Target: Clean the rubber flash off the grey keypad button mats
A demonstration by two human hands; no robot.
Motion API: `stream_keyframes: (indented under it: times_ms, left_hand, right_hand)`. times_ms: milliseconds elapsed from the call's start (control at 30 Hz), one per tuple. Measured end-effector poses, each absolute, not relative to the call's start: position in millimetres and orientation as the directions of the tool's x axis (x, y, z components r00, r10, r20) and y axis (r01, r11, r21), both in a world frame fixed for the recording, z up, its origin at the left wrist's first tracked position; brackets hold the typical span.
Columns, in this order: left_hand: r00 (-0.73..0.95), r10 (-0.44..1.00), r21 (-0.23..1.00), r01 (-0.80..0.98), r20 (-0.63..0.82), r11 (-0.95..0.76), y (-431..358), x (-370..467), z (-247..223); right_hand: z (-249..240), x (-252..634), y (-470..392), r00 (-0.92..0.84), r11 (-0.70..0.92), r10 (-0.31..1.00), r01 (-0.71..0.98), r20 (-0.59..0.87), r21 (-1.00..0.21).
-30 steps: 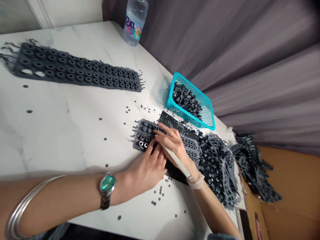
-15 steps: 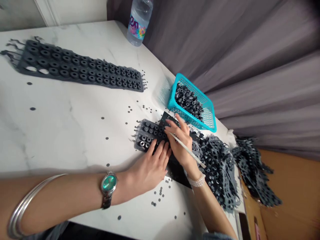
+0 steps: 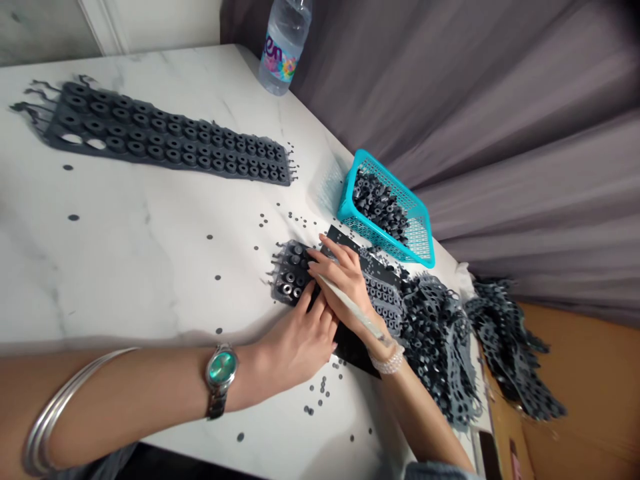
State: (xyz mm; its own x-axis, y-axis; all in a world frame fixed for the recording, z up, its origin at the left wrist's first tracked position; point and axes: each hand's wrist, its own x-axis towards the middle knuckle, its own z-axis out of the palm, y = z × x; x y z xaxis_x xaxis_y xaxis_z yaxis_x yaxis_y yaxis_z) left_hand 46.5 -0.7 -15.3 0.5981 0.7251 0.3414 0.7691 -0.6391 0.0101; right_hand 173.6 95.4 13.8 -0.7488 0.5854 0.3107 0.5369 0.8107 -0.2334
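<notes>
Far left, a studded sheet (image 3: pixel 170 141) flat on the table (image 3: pixel 150 280), two holes bare in one corner; bottle (image 3: pixel 283 50) upright at the back edge; loose discs (image 3: pixel 309 409) scattered about. Near sheet (image 3: pixel 290 270) partly on the black mat (image 3: pixel 353 350), its left end overhanging onto the table; left hand (image 3: pixel 300 340) spread, fingers lying on its near edge; right hand (image 3: pixel 345 287) closed round a pale stick (image 3: pixel 353 310), fingertips over the studs, just beside the left; stick's working end hidden. Risks, as judged: a slip of the stick could nick the left fingers; light left pressure could let the sheet skid; discs underneath could tilt it. Basket (image 3: pixel 373 238) of small parts behind; right, a scrap heap (image 3: pixel 435 347) crowds the mat, so a sweeping forearm could drag pieces in.
</notes>
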Motion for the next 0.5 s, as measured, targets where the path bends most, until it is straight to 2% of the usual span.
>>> stream_keyframes:
  times_ms: [133, 233, 300, 400, 433, 500]
  left_hand:
    - [0.593, 0.725, 0.013, 0.771, 0.349, -0.637, -0.4, 44.7, -12.3]
    - [0.594, 0.725, 0.021, 0.768, 0.348, -0.640, 0.1, 44.6, -12.0]
    - [0.588, 0.731, 0.027, 0.772, 0.346, -0.635, 0.1, 45.3, -13.1]
    - [0.578, 0.742, 0.027, 0.782, 0.340, -0.622, -0.2, 46.7, -15.7]
    - [0.577, 0.744, 0.026, 0.784, 0.337, -0.620, -0.2, 47.0, -16.5]
    - [0.577, 0.741, 0.027, 0.783, 0.343, -0.622, -0.1, 47.2, -17.5]
  right_hand:
    - [16.0, 171.9, 99.1, -0.795, 0.842, 0.540, 0.511, 0.277, -0.174]
    - [15.8, 171.1, 108.3, -0.790, 0.842, 0.540, 0.508, 0.290, -0.183]
    - [13.8, 173.3, 115.6, -0.701, 0.792, 0.608, 0.572, 0.373, -0.214]
    - [10.9, 181.1, 120.7, -0.459, 0.657, 0.719, 0.694, 0.522, -0.296]
    - [10.7, 184.1, 119.5, -0.410, 0.628, 0.737, 0.710, 0.537, -0.319]
    - [12.1, 188.9, 112.4, -0.422, 0.624, 0.752, 0.705, 0.506, -0.339]
